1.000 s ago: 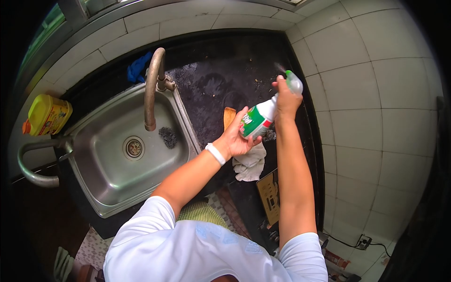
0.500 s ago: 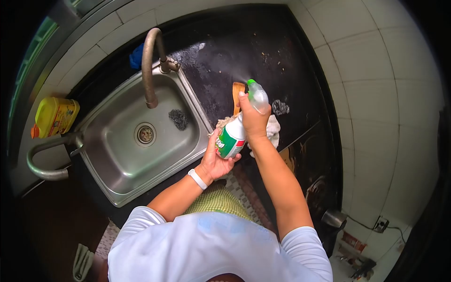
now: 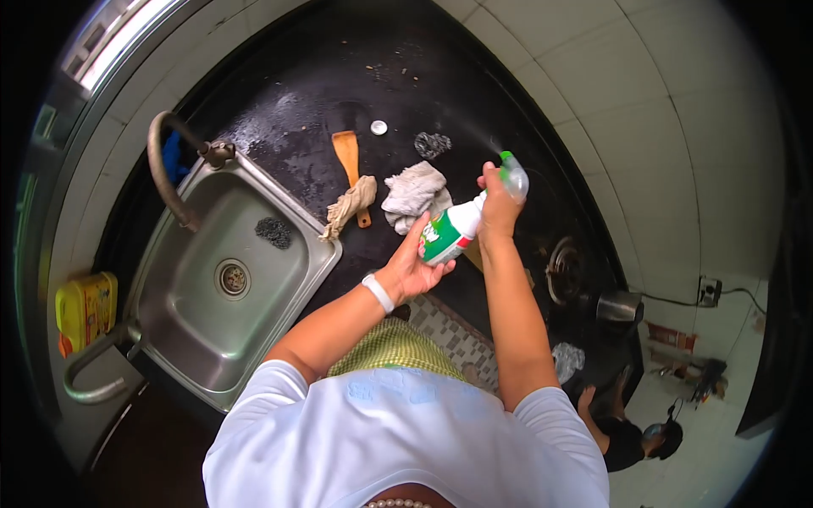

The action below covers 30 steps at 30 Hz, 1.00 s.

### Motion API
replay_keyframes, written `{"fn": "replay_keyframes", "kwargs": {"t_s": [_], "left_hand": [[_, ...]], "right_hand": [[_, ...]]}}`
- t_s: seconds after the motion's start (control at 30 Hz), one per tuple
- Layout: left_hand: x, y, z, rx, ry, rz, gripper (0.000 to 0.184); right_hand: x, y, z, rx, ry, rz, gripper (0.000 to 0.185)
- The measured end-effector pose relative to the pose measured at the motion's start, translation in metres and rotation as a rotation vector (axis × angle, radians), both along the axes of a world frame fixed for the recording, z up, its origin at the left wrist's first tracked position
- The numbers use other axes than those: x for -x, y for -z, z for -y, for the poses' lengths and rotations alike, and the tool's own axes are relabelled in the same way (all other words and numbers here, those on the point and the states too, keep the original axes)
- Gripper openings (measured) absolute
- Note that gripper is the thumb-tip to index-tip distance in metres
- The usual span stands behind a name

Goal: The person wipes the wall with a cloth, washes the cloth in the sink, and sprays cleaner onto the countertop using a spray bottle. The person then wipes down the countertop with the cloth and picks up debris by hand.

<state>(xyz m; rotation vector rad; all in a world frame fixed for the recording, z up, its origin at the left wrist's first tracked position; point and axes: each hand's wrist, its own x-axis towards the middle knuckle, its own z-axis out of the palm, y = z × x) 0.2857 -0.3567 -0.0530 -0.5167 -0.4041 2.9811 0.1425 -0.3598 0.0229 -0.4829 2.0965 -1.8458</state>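
Both my hands hold a white and green spray bottle (image 3: 445,230) tilted over the black counter (image 3: 296,76). My right hand (image 3: 500,207) is wrapped round its neck and clear trigger head, and a fine mist leaves the green nozzle. Beneath the bottle, my left hand (image 3: 412,267) cups the base. Just beyond the bottle lies a crumpled white cloth (image 3: 413,193). Left of that, a beige rag (image 3: 351,203) rests across the handle of a wooden spatula (image 3: 346,152). A dark steel-wool scrubber (image 3: 433,145) and a small white cap (image 3: 378,127) lie farther back.
On the left is a steel sink (image 3: 182,339) with a curved faucet (image 3: 161,161) and another scrubber (image 3: 273,232) inside. A yellow jug (image 3: 87,309) stands beside it. To the right are a stove burner (image 3: 562,269) and a metal pot (image 3: 619,306). Another person (image 3: 631,436) is at lower right.
My view and both hands have turned right with the spray bottle, so its mist now falls farther right on the counter. The other person has come into view.
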Motion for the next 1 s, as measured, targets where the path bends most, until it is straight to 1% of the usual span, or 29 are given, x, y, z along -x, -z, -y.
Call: {"fn": "replay_keyframes", "kwargs": {"t_s": [0.07, 0.1, 0.13, 0.2, 0.23, 0.4, 0.47, 0.5, 0.57, 0.6, 0.73, 0.87, 0.93, 1.0], "left_hand": [[0.022, -0.002, 0.000, 0.014, 0.090, 0.026, 0.057], [0.033, -0.003, -0.001, 0.031, 0.120, 0.038, 0.057], [0.041, -0.005, -0.004, 0.050, 0.150, 0.047, 0.057], [0.052, -0.008, -0.013, 0.024, 0.183, 0.030, 0.057], [0.057, -0.010, -0.018, -0.006, 0.204, 0.019, 0.057], [0.069, -0.015, -0.033, 0.015, 0.204, -0.029, 0.058], [0.073, -0.021, -0.038, 0.049, 0.190, 0.013, 0.058], [0.077, -0.024, -0.038, 0.066, 0.190, 0.009, 0.059], [0.089, -0.029, -0.039, 0.068, 0.193, 0.003, 0.057], [0.096, -0.033, -0.039, 0.068, 0.191, -0.003, 0.055], [0.124, -0.042, -0.044, 0.058, 0.210, 0.012, 0.057], [0.148, -0.045, -0.056, 0.142, 0.237, 0.002, 0.059], [0.156, -0.055, -0.066, 0.161, 0.270, 0.020, 0.059], [0.171, -0.054, -0.082, 0.192, 0.289, 0.030, 0.060]], "right_hand": [[0.020, 0.002, -0.015, 0.052, 0.164, -0.032, 0.037], [0.030, 0.000, -0.022, -0.007, 0.205, -0.013, 0.040], [0.038, 0.000, -0.027, -0.003, 0.220, -0.017, 0.040], [0.052, -0.003, -0.037, 0.125, 0.196, -0.003, 0.028], [0.057, -0.007, -0.043, 0.049, 0.197, -0.024, 0.031], [0.064, -0.021, -0.056, 0.041, 0.215, -0.003, 0.036], [0.069, -0.026, -0.058, 0.003, 0.263, -0.039, 0.024], [0.071, -0.031, -0.059, 0.005, 0.271, -0.039, 0.024], [0.078, -0.040, -0.061, 0.024, 0.283, -0.022, 0.029], [0.087, -0.040, -0.063, 0.028, 0.278, -0.011, 0.035], [0.125, -0.042, -0.072, 0.133, 0.282, 0.044, 0.029], [0.154, -0.041, -0.098, 0.225, 0.298, 0.091, 0.028], [0.172, -0.037, -0.118, 0.202, 0.363, 0.080, 0.024], [0.186, -0.037, -0.140, 0.219, 0.442, 0.073, 0.023]]}}
